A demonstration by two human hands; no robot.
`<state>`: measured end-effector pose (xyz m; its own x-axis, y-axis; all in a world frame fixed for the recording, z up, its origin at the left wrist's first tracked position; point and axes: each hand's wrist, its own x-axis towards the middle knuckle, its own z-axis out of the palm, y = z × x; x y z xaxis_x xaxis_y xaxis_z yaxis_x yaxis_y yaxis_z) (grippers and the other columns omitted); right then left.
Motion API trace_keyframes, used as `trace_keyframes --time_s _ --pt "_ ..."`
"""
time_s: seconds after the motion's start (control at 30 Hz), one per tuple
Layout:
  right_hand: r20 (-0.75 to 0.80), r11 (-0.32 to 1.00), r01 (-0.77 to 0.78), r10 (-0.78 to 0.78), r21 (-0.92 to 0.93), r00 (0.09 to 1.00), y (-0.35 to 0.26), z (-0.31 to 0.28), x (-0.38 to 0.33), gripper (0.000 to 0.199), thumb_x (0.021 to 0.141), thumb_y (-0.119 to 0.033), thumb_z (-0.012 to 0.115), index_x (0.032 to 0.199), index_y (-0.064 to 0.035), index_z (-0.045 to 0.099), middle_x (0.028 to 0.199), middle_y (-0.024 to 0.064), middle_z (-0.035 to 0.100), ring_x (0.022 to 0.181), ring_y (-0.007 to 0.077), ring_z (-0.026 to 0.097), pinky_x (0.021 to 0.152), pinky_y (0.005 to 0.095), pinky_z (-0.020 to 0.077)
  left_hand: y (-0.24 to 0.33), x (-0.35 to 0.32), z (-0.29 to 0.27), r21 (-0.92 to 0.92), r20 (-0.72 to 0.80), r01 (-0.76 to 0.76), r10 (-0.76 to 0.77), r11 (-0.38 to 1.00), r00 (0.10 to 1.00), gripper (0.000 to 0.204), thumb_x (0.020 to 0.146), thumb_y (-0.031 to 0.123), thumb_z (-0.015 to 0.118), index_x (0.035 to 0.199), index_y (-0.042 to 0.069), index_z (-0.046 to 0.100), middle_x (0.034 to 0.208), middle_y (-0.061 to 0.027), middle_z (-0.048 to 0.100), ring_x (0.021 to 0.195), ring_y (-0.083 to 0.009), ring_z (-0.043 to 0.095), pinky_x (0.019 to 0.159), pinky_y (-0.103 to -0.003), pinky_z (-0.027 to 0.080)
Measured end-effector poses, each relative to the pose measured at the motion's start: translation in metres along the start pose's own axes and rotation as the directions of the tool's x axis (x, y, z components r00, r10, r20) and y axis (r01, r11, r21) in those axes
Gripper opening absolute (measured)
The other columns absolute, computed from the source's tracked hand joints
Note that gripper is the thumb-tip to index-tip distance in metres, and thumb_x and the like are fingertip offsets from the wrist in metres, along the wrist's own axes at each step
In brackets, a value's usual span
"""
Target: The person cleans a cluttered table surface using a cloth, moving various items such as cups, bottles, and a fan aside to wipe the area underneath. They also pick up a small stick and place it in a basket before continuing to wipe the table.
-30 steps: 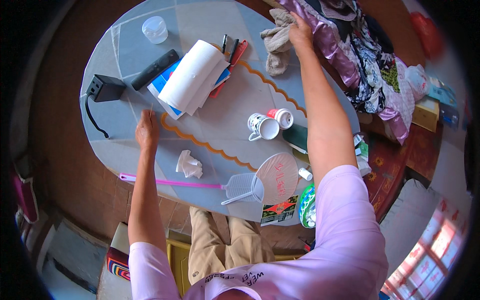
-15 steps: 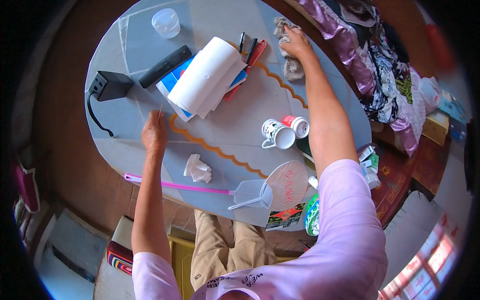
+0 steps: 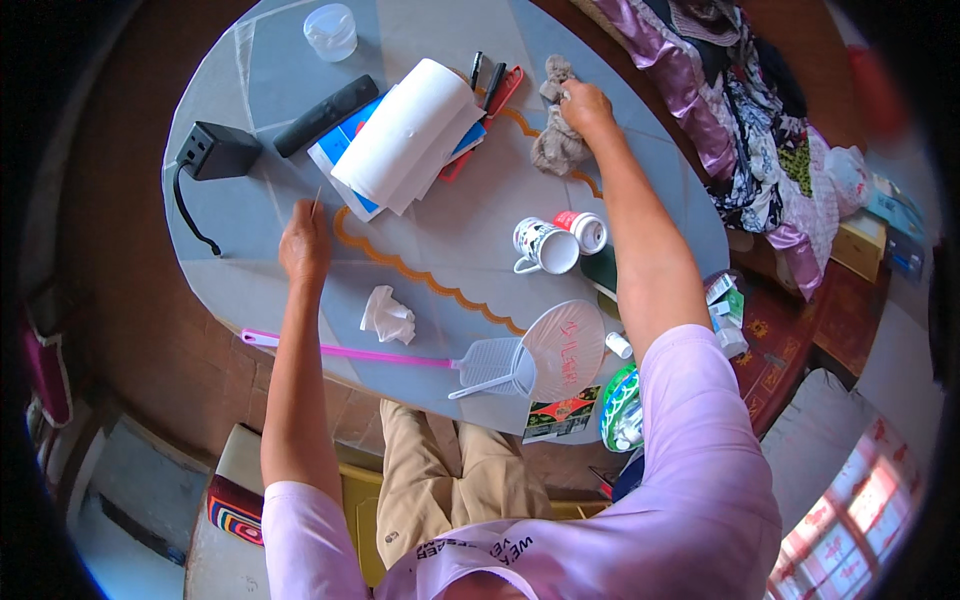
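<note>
My right hand (image 3: 587,108) is closed on a crumpled grey-brown cloth (image 3: 558,152), pressed to the oval table (image 3: 270,290) near its far right edge. The cloth bunches out on both sides of the fingers. Over the left part of the table, my left hand (image 3: 304,243) is closed in a pinch. A thin pale sliver, like a toothpick, sticks up from its fingertips. Close to that hand lie a crumpled white tissue (image 3: 388,316) and a roll of white paper (image 3: 408,135) on blue-and-white booklets. A patterned mug (image 3: 546,247) lies near my right forearm beside a red-and-white cup (image 3: 583,231).
A black box with a cable (image 3: 218,152), a dark remote-like bar (image 3: 325,115) and a clear plastic cup (image 3: 330,32) are on the far left. Near the front edge lie a pink fly swatter (image 3: 400,357) and a round fan (image 3: 563,350). Heaped clothes (image 3: 750,140) lie beyond the right edge.
My right hand has drawn the cloth slightly left and inward across the table. The left hand keeps its pinch. The whole view has shifted a little.
</note>
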<state>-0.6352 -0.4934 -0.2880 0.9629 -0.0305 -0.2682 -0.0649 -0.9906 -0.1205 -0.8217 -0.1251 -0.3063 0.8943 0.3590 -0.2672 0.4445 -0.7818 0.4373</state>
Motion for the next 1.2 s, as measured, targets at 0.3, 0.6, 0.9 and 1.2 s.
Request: trace_keyframes --time_s 0.3,0.6,0.9,1.2 --pt "0.296 0.748 -0.314 0.164 0.584 0.941 -0.002 -0.024 -0.043 0.036 0.073 -0.021 0.055 0.107 -0.0093 0.055 0.092 0.0087 0.060 0.082 0.0191 0.055 0.070 0.0320 0.0436 -0.003 0.001 0.000 0.002 -0.008 0.002 -0.002 1.000 1.000 0.025 0.084 0.035 0.040 0.091 0.014 0.051 0.084 -0.0168 0.059 0.080 -0.0379 0.054 0.065 -0.045 0.043" --pt "0.114 0.999 -0.048 0.046 0.019 0.992 -0.003 0.025 -0.053 0.063 0.068 -0.032 0.062 0.123 -0.0105 0.040 0.120 0.0238 0.042 0.110 0.0366 0.042 0.092 0.0367 0.0360 0.000 0.002 0.002 0.000 0.016 0.003 -0.003 1.000 1.000 0.027 0.085 0.037 0.038 0.092 0.013 0.050 0.087 -0.0178 0.059 0.082 -0.0388 0.054 0.067 -0.045 0.043" --pt "0.221 0.999 0.011 -0.004 -0.030 0.975 -0.033 0.012 -0.074 0.042 0.064 -0.029 0.063 0.100 -0.0092 0.056 0.100 0.0215 0.055 0.093 0.0328 0.054 0.080 0.0387 0.0439 -0.005 0.002 0.004 0.041 0.004 0.010 -0.010 0.999 1.000 0.026 0.084 0.037 0.039 0.091 0.014 0.049 0.086 -0.0164 0.059 0.082 -0.0379 0.054 0.066 -0.045 0.043" --pt "-0.069 0.934 -0.066 0.096 0.352 0.993 0.025 -0.026 -0.010 0.051 0.064 -0.033 0.065 0.103 -0.0016 0.054 0.092 0.0149 0.060 0.082 0.0216 0.058 0.072 0.0303 0.0441 -0.003 0.002 0.003 0.032 -0.031 -0.020 0.021 0.999 0.999 0.021 0.084 0.032 0.041 0.089 0.013 0.049 0.084 -0.0161 0.059 0.080 -0.0375 0.055 0.065 -0.044 0.043"
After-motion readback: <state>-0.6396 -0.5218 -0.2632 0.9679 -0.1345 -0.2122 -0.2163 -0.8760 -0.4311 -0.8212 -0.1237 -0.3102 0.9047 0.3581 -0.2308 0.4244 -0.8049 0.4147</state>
